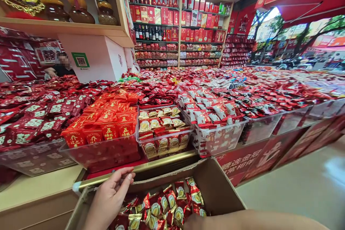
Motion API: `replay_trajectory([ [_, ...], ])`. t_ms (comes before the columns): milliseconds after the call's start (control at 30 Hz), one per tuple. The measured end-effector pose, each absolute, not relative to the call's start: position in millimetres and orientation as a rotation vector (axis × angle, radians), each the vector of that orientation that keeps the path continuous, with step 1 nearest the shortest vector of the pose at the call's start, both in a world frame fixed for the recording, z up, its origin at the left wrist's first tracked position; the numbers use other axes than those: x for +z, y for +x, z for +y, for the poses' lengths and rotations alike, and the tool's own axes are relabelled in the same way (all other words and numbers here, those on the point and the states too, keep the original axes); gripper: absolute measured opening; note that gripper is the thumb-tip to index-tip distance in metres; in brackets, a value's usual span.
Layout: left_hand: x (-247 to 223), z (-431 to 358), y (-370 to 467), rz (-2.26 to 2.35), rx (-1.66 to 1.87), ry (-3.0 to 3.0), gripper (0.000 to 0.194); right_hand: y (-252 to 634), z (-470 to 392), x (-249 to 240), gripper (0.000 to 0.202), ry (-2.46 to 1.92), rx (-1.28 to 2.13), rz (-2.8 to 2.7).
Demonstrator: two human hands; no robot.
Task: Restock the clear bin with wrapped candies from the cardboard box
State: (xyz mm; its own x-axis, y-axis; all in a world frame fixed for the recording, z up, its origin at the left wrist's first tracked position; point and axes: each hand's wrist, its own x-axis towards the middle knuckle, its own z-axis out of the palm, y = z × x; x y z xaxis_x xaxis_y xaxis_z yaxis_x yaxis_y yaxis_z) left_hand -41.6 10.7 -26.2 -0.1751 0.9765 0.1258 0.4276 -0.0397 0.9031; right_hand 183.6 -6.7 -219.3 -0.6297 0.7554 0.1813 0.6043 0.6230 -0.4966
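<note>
Hundreds of packets, one big candy display (167, 86): what a spread, mostly red wrappers heaped right across the counter, running back toward the shopfront at the right

Tall shelves (179, 25): up they stand at the back, bottles and boxes crowding the upper tiers, rows of packets packed along the lower ones

Cardboard box (223, 183): down in front now, open-topped, its far rim near the gold-coloured counter edge (172, 159)

Orange-red packets' bin (107, 154): clear-walled, piled above its rim, beyond the box and off to the left

Middle bin (165, 145): smaller, clear too, sitting between that one and the bin of white-and-red packets (219, 140), and its contents look just like what's in the box

Right hand (194, 221): the forearm cuts in from the right, hand down among the sweets, blurred and partly out of sight, so I can't tell what its grip is doing

Left hand (110, 190): over the box's left side, fingers curled with the thumb close by, and I can't tell whether they pinch anything

Red-and-gold packets (156, 209): here's the stuff, lying loose inside the cardboard box, a yellow fruit picture on the wrappers
</note>
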Motion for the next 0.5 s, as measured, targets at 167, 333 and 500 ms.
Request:
replay_trajectory([
  [167,-24.1,-1.0,-32.6,1.500,1.311,1.400,0.028,186.7,20.1,-103.1,0.027,-0.844,0.369,-2.902],
  [333,-12.8,-17.7,2.2,1.209,1.000,1.385,0.047,191.4,33.7,-6.9,0.012,-0.867,1.084,-2.148],
  [500,-13.2,-22.5,20.7,1.124,0.913,1.265,0.037,179.1,32.0,-11.1,0.024,-0.842,1.414,-1.594],
])
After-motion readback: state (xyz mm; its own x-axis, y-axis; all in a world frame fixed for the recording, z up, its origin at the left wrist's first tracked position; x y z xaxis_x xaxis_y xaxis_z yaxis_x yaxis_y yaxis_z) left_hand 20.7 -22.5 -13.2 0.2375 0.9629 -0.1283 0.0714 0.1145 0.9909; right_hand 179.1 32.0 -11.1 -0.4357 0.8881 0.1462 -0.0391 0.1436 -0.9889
